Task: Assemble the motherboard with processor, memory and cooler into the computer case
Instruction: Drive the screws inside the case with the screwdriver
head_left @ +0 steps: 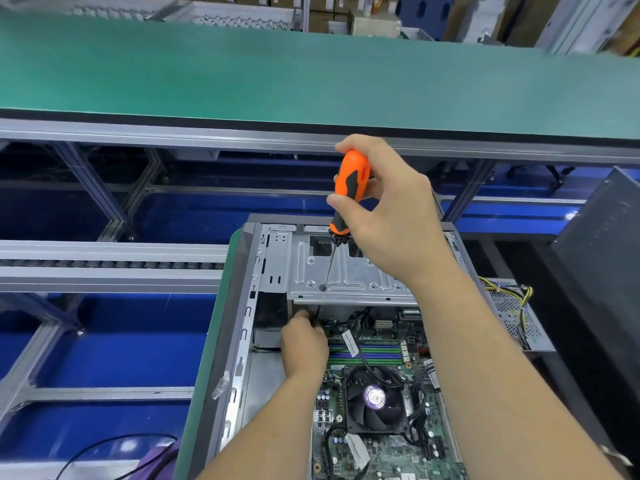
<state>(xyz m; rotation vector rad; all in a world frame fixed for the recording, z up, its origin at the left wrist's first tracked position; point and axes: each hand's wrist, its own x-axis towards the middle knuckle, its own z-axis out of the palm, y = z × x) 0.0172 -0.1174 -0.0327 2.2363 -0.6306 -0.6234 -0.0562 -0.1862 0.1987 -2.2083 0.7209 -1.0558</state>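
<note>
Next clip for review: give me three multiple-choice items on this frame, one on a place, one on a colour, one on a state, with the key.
1. Where does the screwdriver tip rest?
A. on the metal drive bracket
B. on the cooler fan
C. on the green bench

2. What colours is the screwdriver handle?
A. blue and white
B. orange and black
C. all red

3. What is the right hand doing?
A. lying flat and empty
B. holding the screwdriver near upright
C. lifting a cable

Key: 1 A, the shaft ends at a hole in the bracket. 2 B, orange body, black inserts. 3 B, fingers wrap the handle; the left hand reaches under the bracket.
</note>
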